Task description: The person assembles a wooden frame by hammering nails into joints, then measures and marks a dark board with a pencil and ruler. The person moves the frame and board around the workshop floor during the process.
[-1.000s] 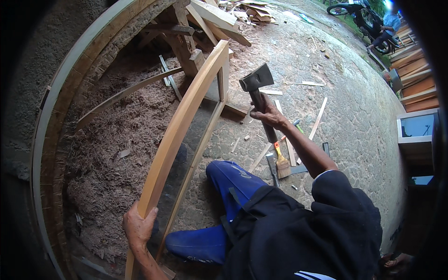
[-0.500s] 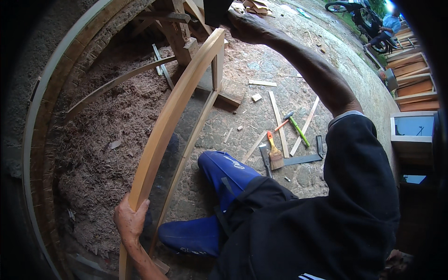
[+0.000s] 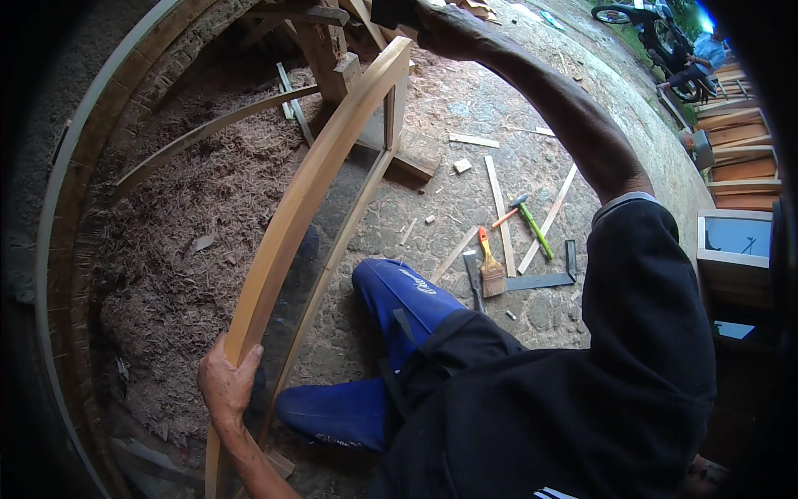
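Head view crops the dark tool (image 3: 392,13) in the right hand (image 3: 434,32).

Daylight enters at upper right, where glare overexposes a small patch; the floor (image 3: 457,195) brightens toward it, the right hand (image 3: 445,32) lies in shadow, and fisheye curvature increases toward the black vignetted rim.
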### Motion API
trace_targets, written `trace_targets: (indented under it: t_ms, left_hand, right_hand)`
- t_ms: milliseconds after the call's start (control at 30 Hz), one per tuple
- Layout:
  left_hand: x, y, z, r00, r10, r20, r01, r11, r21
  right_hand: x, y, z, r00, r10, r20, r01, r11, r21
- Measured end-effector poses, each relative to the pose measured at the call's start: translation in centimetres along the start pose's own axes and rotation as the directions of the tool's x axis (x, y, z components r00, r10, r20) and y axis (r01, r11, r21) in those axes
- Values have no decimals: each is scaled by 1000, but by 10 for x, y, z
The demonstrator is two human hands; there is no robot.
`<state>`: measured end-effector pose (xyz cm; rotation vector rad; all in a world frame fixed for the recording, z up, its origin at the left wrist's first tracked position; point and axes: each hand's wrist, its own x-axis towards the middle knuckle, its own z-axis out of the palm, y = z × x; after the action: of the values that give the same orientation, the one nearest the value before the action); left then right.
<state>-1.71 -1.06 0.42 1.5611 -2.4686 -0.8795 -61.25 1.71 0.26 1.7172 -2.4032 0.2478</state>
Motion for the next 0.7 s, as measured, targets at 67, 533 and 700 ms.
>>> trace_targets:
  t_ms: [67, 533, 700]
  left_hand:
    - [2, -1, 0, 1000, -12, 15, 11, 999, 36]
    - [3, 1, -2, 1000, 14, -6, -14, 999, 42]
    - [4, 2, -4, 1000, -3, 17, 2, 999, 43]
  right_hand:
    - [1, -1, 10, 999, 12, 30, -12, 1000, 15]
    - [19, 1, -3, 982, -25, -186, 42, 995, 86]
    - [15, 5, 17, 1000, 6, 24, -7, 999, 38]
